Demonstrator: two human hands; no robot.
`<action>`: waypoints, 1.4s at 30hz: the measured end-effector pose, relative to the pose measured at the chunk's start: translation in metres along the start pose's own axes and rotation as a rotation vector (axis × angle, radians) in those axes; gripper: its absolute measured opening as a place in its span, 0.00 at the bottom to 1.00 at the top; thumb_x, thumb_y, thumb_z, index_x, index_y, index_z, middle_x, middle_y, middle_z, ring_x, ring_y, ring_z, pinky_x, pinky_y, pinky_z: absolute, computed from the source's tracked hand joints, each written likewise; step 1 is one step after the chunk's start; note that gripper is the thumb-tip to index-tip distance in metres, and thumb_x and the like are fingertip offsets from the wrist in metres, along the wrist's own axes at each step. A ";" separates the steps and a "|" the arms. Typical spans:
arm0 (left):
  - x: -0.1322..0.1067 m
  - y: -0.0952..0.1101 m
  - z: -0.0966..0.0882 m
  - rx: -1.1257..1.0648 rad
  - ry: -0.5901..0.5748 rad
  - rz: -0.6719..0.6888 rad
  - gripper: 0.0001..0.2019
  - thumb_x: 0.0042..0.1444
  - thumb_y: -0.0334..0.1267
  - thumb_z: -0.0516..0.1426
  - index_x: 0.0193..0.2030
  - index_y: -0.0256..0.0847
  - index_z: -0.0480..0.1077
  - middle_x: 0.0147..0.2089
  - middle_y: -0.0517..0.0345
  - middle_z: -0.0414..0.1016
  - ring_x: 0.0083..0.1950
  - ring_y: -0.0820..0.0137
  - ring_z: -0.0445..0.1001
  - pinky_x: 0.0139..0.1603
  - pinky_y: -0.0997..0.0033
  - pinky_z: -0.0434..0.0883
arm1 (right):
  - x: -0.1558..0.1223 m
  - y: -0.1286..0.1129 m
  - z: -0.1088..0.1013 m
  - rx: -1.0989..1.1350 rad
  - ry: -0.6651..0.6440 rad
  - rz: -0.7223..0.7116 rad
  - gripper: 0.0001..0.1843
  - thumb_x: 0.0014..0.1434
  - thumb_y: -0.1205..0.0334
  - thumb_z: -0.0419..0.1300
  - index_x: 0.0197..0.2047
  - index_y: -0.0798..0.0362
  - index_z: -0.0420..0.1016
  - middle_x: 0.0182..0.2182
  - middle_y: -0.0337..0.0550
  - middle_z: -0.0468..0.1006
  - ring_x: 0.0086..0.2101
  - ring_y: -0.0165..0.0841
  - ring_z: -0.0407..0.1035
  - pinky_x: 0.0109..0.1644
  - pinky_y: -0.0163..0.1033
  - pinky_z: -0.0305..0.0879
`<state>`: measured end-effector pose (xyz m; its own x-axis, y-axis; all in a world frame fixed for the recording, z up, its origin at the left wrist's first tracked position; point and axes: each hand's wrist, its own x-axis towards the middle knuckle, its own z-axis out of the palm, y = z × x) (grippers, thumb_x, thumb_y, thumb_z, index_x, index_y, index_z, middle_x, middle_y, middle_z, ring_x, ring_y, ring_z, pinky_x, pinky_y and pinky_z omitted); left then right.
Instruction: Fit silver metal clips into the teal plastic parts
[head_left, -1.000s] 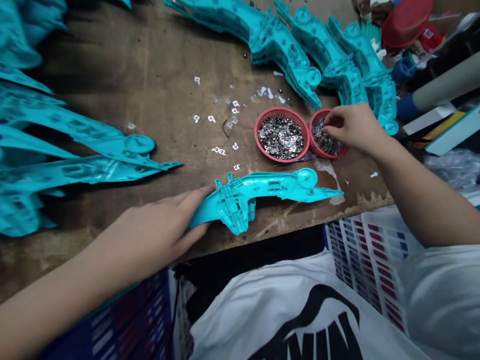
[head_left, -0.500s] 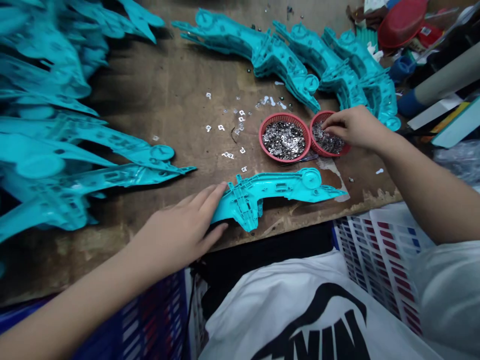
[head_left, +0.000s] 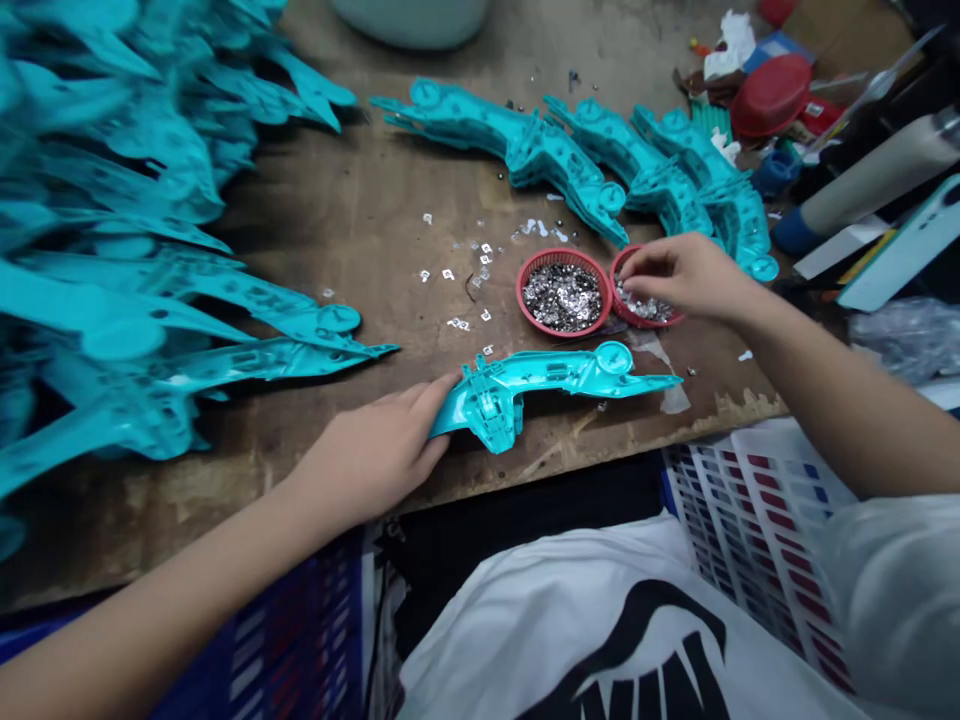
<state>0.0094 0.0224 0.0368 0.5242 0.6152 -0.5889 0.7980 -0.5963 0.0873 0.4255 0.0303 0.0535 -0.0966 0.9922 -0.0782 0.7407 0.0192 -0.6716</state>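
My left hand (head_left: 386, 447) is closed around the left end of a curved turquoise plastic part (head_left: 536, 372), which lies near the table's front edge. The part's ribbed middle and round boss face up. My right hand (head_left: 686, 275) reaches into the smaller red basket (head_left: 646, 318), fingertips pinched together over small metal pieces. Whatever sits between those fingertips is too small to make out. Just left of it stands a larger red basket (head_left: 523, 305) full of shiny metal pieces.
Turquoise parts are heaped (head_left: 150, 170) on the left of the wooden table (head_left: 352, 220). Three more (head_left: 495, 125) lie at the back right. Loose metal clips (head_left: 448, 274) are scattered mid-table. A roll (head_left: 862, 185) and clutter line the right side; a white crate (head_left: 757, 510) stands below.
The camera view has shifted, bringing more of the table's far side into sight. My left hand has tilted the turquoise part slightly. My right hand stays at the smaller basket.
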 end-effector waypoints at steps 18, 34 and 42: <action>-0.005 0.016 -0.005 -0.007 0.060 0.006 0.39 0.77 0.37 0.53 0.93 0.42 0.54 0.83 0.40 0.78 0.79 0.47 0.83 0.76 0.46 0.84 | -0.040 -0.050 0.046 -0.199 -0.225 -0.636 0.14 0.80 0.63 0.62 0.49 0.50 0.92 0.42 0.50 0.90 0.38 0.39 0.83 0.43 0.42 0.75; -0.001 0.014 -0.001 0.023 0.054 0.002 0.40 0.78 0.40 0.51 0.94 0.41 0.52 0.86 0.39 0.74 0.81 0.45 0.80 0.77 0.46 0.82 | -0.034 -0.045 0.047 -0.252 -0.210 -0.418 0.12 0.75 0.63 0.69 0.53 0.46 0.96 0.47 0.47 0.95 0.45 0.44 0.89 0.54 0.47 0.83; -0.002 0.014 0.000 0.018 0.075 -0.006 0.40 0.77 0.41 0.51 0.94 0.43 0.54 0.84 0.39 0.77 0.78 0.44 0.83 0.71 0.47 0.85 | -0.038 -0.052 0.048 -0.322 -0.210 -0.422 0.12 0.75 0.63 0.68 0.52 0.48 0.96 0.45 0.49 0.95 0.42 0.45 0.88 0.51 0.48 0.81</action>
<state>0.0199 0.0128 0.0389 0.5405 0.6553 -0.5277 0.7961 -0.6012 0.0689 0.3584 -0.0148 0.0563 -0.5341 0.8452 -0.0186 0.7710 0.4780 -0.4208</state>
